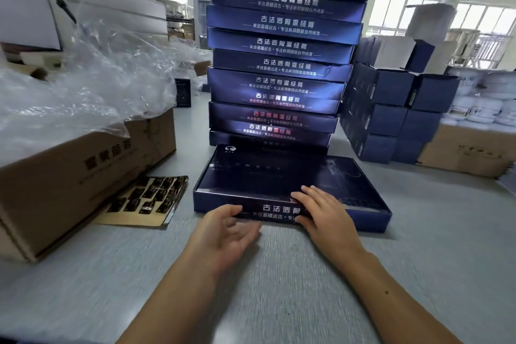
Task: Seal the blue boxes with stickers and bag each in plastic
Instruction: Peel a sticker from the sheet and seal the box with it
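While the right hand pins the lid: right hand (321, 209) lies on the front edge of the blue box (273, 176), so I'd press there and get the flap flush before any sticker crosses the seam
Sticker tip: land it half on the lid, half on the front wall, then rub outward so it doesn't lift
Right fingers (310, 195): straight and spread on the lid top, thumb down on the front face, not gripping anything
Left hand (226, 232): open, palm turned up, holding nothing; fingertips are right at the front wall, touching or just shy, too blurry to call
Box: flat on the counter (279, 288), tucked against the foot of the tall stack (282, 64)
Sticker sheet (145, 198): left of the box, near the left hand, lying beside the carton (69, 184)
Plastic bags (83, 78): heaped in that carton, for the bagging step
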